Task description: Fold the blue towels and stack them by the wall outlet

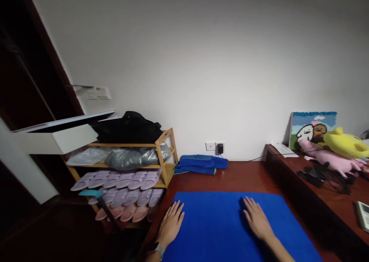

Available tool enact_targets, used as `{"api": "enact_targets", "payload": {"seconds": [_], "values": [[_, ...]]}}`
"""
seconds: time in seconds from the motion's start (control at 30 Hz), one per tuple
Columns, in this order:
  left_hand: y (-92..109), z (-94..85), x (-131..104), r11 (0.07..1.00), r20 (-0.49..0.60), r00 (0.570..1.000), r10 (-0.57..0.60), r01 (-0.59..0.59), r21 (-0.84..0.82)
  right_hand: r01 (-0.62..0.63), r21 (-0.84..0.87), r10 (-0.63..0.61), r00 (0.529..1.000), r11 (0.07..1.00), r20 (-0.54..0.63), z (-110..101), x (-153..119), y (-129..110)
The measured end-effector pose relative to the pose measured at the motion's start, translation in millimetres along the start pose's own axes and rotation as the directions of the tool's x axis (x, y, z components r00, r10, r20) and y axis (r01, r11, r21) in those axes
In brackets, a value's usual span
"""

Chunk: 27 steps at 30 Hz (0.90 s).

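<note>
A flat blue mat (213, 223) covers much of the reddish-brown wooden table (239, 177) in front of me. My left hand (170, 223) is at the mat's left edge, palm down, with fingers stretched out and nothing held. A watch (158, 249) is on that wrist. Over the right part of the mat, my right hand (257, 219) is also palm down with its fingers extended and holds nothing. Whether its palm touches the mat I cannot tell. Folded blue cloths (198, 164) lie at the table's far edge by the wall.
To the left stands a wooden shoe rack (164, 158) with several slippers (125, 179), a black bag (129, 127) and a white box (57, 139). A raised ledge (331, 189) on the right carries plush toys (328, 158), cables (331, 179) and a picture (314, 127). A black plug (220, 148) sits in the wall socket.
</note>
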State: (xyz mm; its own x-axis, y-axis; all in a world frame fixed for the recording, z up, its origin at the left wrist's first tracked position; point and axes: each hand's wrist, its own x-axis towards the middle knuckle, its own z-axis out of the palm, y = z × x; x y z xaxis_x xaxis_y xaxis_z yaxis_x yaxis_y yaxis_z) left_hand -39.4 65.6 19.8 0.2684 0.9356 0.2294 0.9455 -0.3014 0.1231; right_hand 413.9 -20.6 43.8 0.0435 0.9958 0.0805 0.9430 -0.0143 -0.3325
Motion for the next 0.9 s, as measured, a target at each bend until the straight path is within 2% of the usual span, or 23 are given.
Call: {"api": "enact_targets", "payload": {"seconds": [0.1,0.2,0.27,0.3,0.37,0.43,0.5,0.57,0.63,0.7,0.77,0.83,0.9], "values": [[2.7,3.3,29.8,0.999,0.02,0.999,-0.039,0.038,0.033,0.131,0.096,-0.138,0.987,0.987,0.078,15.2,42.3,-95.0],[1.8,15.6,47.7,0.996,0.023,0.997,-0.073,0.072,0.048,0.211,0.153,-0.232,0.964,0.965,0.133,43.3,73.7,-170.1],[-0.7,24.4,51.3,0.995,0.02,0.996,-0.092,0.091,0.051,0.246,0.173,-0.272,0.951,0.954,0.148,62.5,86.7,-199.9],[-1.9,27.6,51.4,0.994,0.022,0.995,-0.097,0.096,0.05,0.25,0.176,-0.278,0.948,0.952,0.157,70.0,90.6,-207.4],[-3.3,30.6,50.2,0.994,0.029,0.995,-0.099,0.098,0.043,0.234,0.165,-0.261,0.95,0.958,0.171,78.5,93.9,-206.2],[-3.0,30.0,49.2,0.995,0.033,0.995,-0.096,0.095,0.037,0.198,0.137,-0.22,0.961,0.97,0.165,77.2,92.2,-181.7],[-2.0,28.4,49.4,0.995,0.028,0.995,-0.095,0.094,0.035,0.144,0.093,-0.156,0.979,0.985,0.133,67.9,87.1,-134.0],[-1.3,28.0,50.5,0.995,0.024,0.995,-0.098,0.097,0.038,0.052,0.019,-0.054,0.994,0.998,0.091,54.2,79.2,-66.9],[-1.5,29.1,51.8,0.994,0.023,0.995,-0.101,0.1,0.04,-0.072,-0.085,0.078,0.995,0.994,0.07,38.9,69.3,10.2],[-2.2,30.8,53.0,0.994,0.018,0.995,-0.098,0.098,0.044,-0.196,-0.172,0.206,0.978,0.965,0.04,24.8,58.9,84.1],[-3.0,32.1,54.1,0.994,0.008,0.995,-0.097,0.096,0.049,-0.299,-0.219,0.309,0.951,0.929,0.012,14.3,50.3,142.4],[-3.2,32.5,54.9,0.994,0.013,0.995,-0.098,0.097,0.053,-0.35,-0.231,0.358,0.934,0.908,-0.006,9.5,44.9,178.0],[-2.9,32.0,55.7,0.993,0.038,0.994,-0.102,0.1,0.06,-0.357,-0.235,0.363,0.932,0.904,-0.02,9.8,42.6,192.3]]}}
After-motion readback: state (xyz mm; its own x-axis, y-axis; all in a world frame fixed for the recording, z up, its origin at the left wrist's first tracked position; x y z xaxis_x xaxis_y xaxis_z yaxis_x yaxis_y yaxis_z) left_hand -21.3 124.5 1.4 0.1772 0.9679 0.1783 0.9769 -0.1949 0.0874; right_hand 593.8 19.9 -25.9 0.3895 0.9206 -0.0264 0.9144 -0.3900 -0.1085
